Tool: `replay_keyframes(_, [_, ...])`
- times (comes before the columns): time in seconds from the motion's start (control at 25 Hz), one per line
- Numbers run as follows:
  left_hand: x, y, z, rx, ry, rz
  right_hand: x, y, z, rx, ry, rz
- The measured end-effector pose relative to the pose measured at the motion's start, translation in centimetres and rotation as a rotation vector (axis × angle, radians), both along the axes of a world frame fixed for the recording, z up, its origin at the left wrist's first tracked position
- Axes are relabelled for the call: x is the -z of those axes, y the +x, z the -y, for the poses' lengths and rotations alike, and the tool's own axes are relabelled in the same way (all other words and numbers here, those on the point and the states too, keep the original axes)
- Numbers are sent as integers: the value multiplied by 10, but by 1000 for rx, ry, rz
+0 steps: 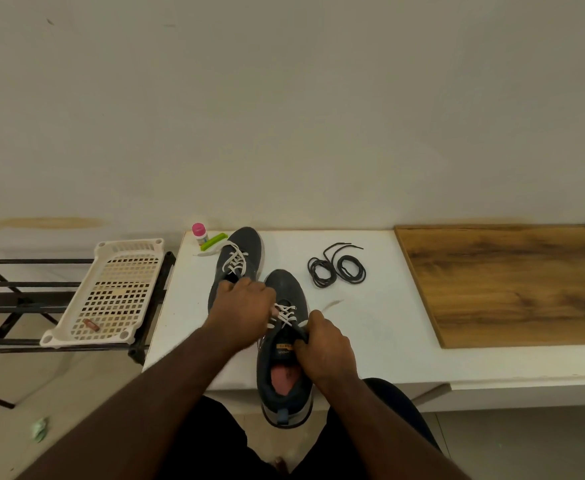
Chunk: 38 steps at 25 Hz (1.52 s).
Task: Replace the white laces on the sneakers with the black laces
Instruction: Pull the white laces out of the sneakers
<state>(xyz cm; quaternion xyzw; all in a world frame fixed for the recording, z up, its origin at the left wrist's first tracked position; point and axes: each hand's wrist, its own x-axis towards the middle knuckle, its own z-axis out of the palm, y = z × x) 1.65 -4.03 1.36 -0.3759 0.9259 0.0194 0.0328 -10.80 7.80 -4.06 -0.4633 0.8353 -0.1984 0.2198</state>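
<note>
Our hands are on the near sneaker, working at its white lace.

Right hand (pixel 322 351) curls round the tongue of the near sneaker (pixel 284 344), whose heel overhangs the tabletop (pixel 363 323) edge; left hand (pixel 240 306) closes its fingers at the white lace (pixel 285 315), though we cannot tell the exact pinch. That lace looks soft and limp, so we'd take it close to an eyelet. Farther back, the second sneaker (pixel 239 258) is fully laced in white, and the coiled black laces (pixel 337 268) lie untouched, light and floppy.
</note>
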Motion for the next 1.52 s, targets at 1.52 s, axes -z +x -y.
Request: replay_keyframes(1.52, [20,14,-43,-352,432,-328,-21,-16,25,-164,-174,83])
